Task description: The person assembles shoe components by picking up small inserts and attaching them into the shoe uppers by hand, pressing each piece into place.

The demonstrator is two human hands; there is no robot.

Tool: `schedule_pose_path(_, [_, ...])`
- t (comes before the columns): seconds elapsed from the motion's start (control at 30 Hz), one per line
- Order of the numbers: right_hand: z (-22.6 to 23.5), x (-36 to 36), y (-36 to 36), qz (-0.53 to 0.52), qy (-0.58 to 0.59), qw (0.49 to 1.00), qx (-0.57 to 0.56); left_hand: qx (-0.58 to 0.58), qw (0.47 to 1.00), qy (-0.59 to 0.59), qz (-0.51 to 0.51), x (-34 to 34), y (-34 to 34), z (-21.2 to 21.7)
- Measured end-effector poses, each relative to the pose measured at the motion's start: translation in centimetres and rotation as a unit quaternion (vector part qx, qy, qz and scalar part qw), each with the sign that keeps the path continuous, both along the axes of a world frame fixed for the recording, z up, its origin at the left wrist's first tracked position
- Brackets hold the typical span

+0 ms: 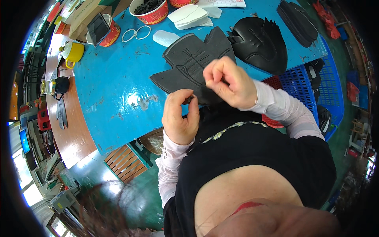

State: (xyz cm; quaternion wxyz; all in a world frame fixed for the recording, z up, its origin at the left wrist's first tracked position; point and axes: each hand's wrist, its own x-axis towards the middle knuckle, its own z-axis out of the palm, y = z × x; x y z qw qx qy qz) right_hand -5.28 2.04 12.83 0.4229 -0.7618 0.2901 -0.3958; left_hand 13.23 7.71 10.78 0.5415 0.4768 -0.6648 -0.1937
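My left hand [181,118] is at the table's front edge, thumb and forefinger closed around a small dark bit [190,99] whose kind I cannot make out. It is beside the near edge of a stack of black shoe-upper pieces [193,59] with stitched lines and pointed tabs. Over the right part of that stack, my right hand [233,83] is closed, slightly blurred; whatever its fingers hold, if anything, is hidden. A second pile of glossier black upper pieces [260,43] lies to the right of the stack.
White sheets [189,16], two white rings [136,33] and red paper tubs [152,15] are at the back of the blue table [106,91]. A yellow mug [73,53] stands left. Dark strips [298,23] are stacked far right, above a blue basket [296,87] holding shoes.
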Motion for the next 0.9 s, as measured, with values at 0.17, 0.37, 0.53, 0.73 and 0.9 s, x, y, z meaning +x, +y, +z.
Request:
schedule_pose_path(0.17, [-1.0, -0.5, -6.2, -0.023, 0.142, 0.969, -0.203, -0.060, 0.985, -0.155, 0.040, 1.0, -1.0, -0.3])
schedule_pose_path(0.37, [-1.4, 0.4, -6.9, 0.021, 0.201, 0.940, -0.275, -0.029, 0.976, -0.210, 0.046, 1.2, -1.3, -0.3])
schedule_pose_path(0.53, [-1.3, 0.7, -6.8, 0.014, 0.203, 0.937, -0.283, -0.030, 0.946, -0.320, 0.042, 0.7, -3.0, 1.5])
schedule_pose_path(0.73, [-1.8, 0.2, -7.0, -0.034, 0.186, 0.918, -0.348, -0.027, 0.909, -0.414, 0.035, 0.0, -4.5, 0.9])
schedule_pose_path(0.9, [-1.3, -0.2, -6.0, -0.060, 0.248, 0.895, -0.367, -0.021, 0.907, -0.419, 0.040, -0.1, -4.3, 0.9])
